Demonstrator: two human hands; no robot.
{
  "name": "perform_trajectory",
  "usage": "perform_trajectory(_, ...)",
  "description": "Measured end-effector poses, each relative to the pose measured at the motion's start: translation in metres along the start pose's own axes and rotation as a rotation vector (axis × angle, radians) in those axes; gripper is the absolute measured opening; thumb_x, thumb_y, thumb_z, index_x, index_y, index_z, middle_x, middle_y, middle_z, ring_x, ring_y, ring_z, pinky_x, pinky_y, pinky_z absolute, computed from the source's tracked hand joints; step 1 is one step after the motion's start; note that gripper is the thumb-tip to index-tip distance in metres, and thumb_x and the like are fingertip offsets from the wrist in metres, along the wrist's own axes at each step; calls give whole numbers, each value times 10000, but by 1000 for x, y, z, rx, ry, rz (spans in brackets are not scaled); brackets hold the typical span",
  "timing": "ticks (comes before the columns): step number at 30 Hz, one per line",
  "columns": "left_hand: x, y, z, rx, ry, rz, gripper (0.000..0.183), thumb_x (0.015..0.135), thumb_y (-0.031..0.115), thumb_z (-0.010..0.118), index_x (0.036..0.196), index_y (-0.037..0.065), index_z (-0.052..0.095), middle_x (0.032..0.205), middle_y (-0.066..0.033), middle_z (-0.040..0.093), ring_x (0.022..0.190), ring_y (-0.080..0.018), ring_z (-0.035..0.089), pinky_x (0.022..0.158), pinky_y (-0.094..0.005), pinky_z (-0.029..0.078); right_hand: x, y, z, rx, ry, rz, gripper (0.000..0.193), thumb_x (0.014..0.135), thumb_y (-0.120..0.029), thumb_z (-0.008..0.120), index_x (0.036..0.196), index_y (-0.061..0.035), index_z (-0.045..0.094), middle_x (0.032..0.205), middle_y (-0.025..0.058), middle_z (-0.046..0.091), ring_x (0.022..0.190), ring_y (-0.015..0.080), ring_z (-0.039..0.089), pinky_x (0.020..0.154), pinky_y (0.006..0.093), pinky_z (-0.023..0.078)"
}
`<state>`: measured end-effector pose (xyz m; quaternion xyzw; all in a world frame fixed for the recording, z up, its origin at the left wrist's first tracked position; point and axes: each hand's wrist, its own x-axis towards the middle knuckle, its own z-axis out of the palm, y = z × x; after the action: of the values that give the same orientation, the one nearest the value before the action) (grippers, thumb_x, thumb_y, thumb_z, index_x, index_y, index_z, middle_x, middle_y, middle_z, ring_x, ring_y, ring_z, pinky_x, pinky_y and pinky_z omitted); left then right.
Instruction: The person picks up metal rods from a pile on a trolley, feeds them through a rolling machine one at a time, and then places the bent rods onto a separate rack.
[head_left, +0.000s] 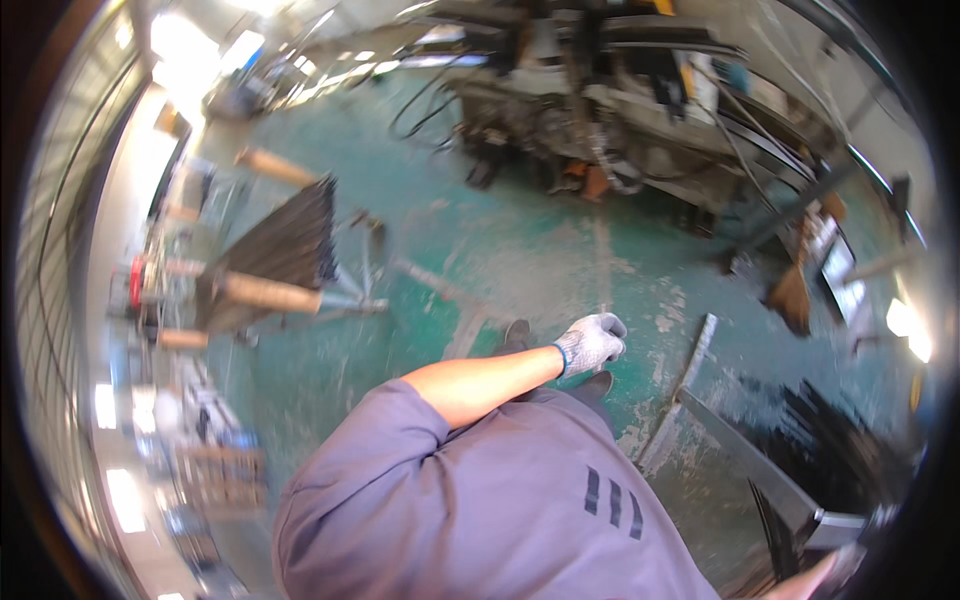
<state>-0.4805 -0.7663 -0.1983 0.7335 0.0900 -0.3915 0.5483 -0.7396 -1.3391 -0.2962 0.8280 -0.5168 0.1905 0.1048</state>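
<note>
My left hand [592, 343], in a white knit glove with a blue cuff, hangs in front of my body above the floor. Its fingers are curled in, and nothing shows in them. At the lower right edge, my right hand [845, 568] is smeared by motion and partly cut off, so its fingers cannot be made out. Close by it are a grey metal frame [745, 450] and a blurred bundle of long dark strips [835, 450].
A large machine [640, 130] with hanging cables stands ahead. On the left, dark strips [270, 255] lie across a stand with brown rollers [265, 292]. A broom [792, 290] leans at the right. The green floor [480, 230] is worn.
</note>
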Motion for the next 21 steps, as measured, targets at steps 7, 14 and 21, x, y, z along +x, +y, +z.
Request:
perform_trajectory(7,-46,-105,-119,-380,393,-22,397,815,136,740,1193,19,714,896,-86,751,752,-165,708,684,-305,564,-199,-124,-3,256,-275,-87,349,929,-287,711,1160,-26,728,1124,193,775,1020,350,743,908,439,564)
perform_trajectory(14,-113,-198,-309,-325,780,135,330,829,167,720,1128,26,726,973,-123,779,881,-225,748,803,-353,587,-392,-297,-32,353,-922,-203,361,893,-285,729,1129,-12,737,1098,187,782,982,339,751,897,439,573)
perform_trajectory(21,-291,-235,-589,112,1425,441,143,906,98,676,1038,60,716,951,-121,761,901,-236,750,845,-358,587,-429,-541,-54,581,-822,-850,325,917,-211,730,1160,4,713,1114,223,767,1029,381,737,947,444,564)
